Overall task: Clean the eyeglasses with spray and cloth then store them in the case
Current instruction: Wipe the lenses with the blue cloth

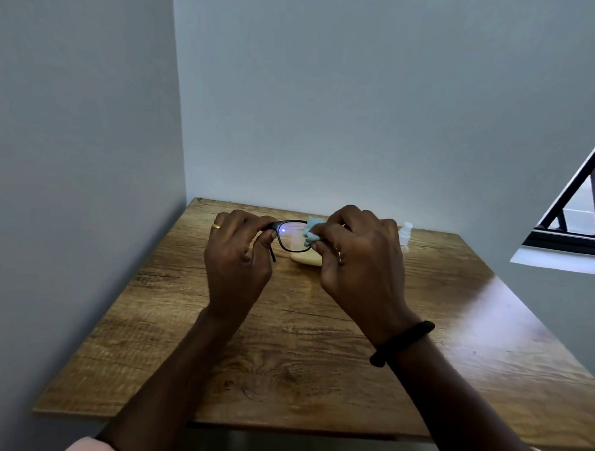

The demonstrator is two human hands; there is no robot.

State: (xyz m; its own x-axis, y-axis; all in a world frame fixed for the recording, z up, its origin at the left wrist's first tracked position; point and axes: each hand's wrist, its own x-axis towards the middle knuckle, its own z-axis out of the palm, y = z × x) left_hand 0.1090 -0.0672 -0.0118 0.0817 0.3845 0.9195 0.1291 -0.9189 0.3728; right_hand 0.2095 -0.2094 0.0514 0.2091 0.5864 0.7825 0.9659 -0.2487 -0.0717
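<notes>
Black-framed eyeglasses [290, 237] are held up above the wooden table [283, 354]. My left hand [238, 260] pinches the frame's left end, a temple arm hanging down beside the thumb. My right hand [359, 258] presses a small light-blue cloth [312, 232] against the right side of the glasses, covering that lens. Under the glasses a pale yellow case [306, 258] lies on the table, mostly hidden by my hands. A small clear spray bottle [404, 235] stands upright behind my right hand.
The table sits in a corner, with grey walls on the left and behind. A window with black bars [583, 203] is at the right. My right wrist wears a black band [401, 342].
</notes>
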